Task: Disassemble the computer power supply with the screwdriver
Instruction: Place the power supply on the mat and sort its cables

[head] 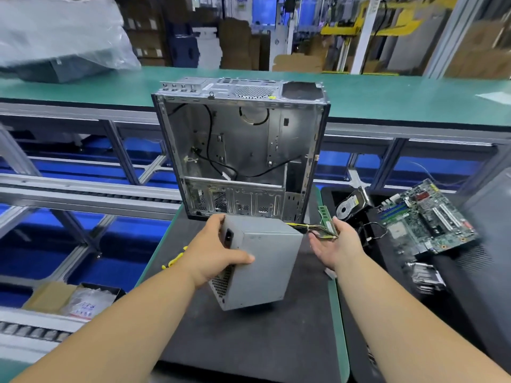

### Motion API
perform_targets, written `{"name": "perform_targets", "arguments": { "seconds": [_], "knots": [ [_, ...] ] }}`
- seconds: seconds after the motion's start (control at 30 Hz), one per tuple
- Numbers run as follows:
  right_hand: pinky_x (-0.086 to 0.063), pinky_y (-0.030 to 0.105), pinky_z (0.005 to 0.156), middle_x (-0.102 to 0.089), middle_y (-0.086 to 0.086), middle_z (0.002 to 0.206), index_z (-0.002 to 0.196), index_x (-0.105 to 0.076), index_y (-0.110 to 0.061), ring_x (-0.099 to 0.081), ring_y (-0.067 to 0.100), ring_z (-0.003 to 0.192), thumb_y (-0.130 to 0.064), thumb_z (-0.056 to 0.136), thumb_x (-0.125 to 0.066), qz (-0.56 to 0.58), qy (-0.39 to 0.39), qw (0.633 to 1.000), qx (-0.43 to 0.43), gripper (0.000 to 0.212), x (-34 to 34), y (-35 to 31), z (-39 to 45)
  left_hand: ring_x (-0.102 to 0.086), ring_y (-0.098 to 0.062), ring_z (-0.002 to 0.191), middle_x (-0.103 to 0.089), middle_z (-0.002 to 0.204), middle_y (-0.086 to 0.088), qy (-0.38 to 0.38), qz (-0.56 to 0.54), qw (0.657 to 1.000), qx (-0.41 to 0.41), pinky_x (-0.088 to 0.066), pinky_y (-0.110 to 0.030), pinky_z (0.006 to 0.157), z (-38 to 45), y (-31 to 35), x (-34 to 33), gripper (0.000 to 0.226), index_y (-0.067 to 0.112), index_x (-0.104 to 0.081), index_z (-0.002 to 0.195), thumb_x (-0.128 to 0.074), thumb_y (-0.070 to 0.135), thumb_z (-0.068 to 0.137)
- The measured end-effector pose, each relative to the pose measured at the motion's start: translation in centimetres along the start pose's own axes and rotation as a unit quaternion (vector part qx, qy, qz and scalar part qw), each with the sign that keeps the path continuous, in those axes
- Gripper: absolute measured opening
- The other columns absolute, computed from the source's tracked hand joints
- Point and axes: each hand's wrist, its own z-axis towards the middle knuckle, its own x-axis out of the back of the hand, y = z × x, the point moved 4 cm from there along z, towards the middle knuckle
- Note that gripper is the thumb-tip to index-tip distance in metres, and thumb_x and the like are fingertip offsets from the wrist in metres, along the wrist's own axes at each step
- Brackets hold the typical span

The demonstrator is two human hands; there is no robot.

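the left hand grips the grey metal box-shaped power supply by its vented end, fingers curled round it, holding it tilted above the dark mat on the surface, just in front of the open silver computer case. the right hand, palm up with fingers relaxed, carries the supply's yellow and black cable bundle. further right, a green motherboard lies in a black tray.
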Motion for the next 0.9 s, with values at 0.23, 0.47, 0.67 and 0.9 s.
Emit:
{"name": "perform_targets", "arguments": {
  "seconds": [0.23, 0.47, 0.67, 0.9],
  "knots": [
    [-0.025, 0.023, 0.049, -0.066, 0.000, 0.094, 0.088, -0.054, -0.018, -0.053, 0.019, 0.066, -0.033, 0.100, -0.046, -0.124, 0.031, 0.989, 0.071, 0.020, 0.6, -2.4, 0.1, -0.055, 0.027, 0.089, -0.059, 0.094, 0.048, -0.061, -0.052, 0.997, -0.008, -0.044, -0.003, 0.075, -0.7, -0.4, -0.3, 0.090, 0.039, -0.050, 0.115, -0.092, 0.037, 0.036],
    [-0.026, 0.024, 0.050, -0.068, -0.002, 0.085, 0.095, -0.059, -0.017, -0.044, 0.011, 0.054, -0.023, 0.097, -0.055, -0.165, 0.039, 0.979, 0.113, 0.007, 0.7, -3.6, 0.4, -0.052, -0.003, 0.120, -0.054, 0.125, 0.021, -0.028, 0.152, 0.970, -0.189, -0.046, -0.025, 0.099, -1.4, 1.3, -1.2, 0.094, 0.046, -0.038, 0.131, -0.087, 0.030, 0.052],
    [-0.028, 0.024, 0.049, -0.055, -0.007, 0.058, 0.091, -0.053, -0.025, -0.043, 0.011, 0.053, -0.019, 0.097, -0.056, -0.164, 0.017, 0.975, 0.147, 0.008, 0.9, -3.3, 0.3, -0.047, -0.028, 0.126, -0.050, 0.136, -0.006, -0.003, 0.396, 0.829, -0.395, -0.030, -0.035, 0.112, -2.6, -0.1, -2.9, 0.097, 0.015, -0.038, 0.140, -0.068, 0.005, 0.048],
    [-0.027, 0.023, 0.046, -0.046, -0.001, 0.066, 0.090, -0.048, -0.024, -0.036, 0.011, 0.050, -0.012, 0.094, -0.058, -0.286, 0.053, 0.940, 0.180, 0.017, 2.3, -2.5, 0.5, -0.047, -0.029, 0.124, -0.050, 0.137, -0.008, -0.049, 0.437, 0.773, -0.457, -0.046, -0.048, 0.104, -3.1, -3.6, -4.9, 0.077, 0.013, -0.044, 0.134, -0.044, 0.005, 0.058]
  ]
}}
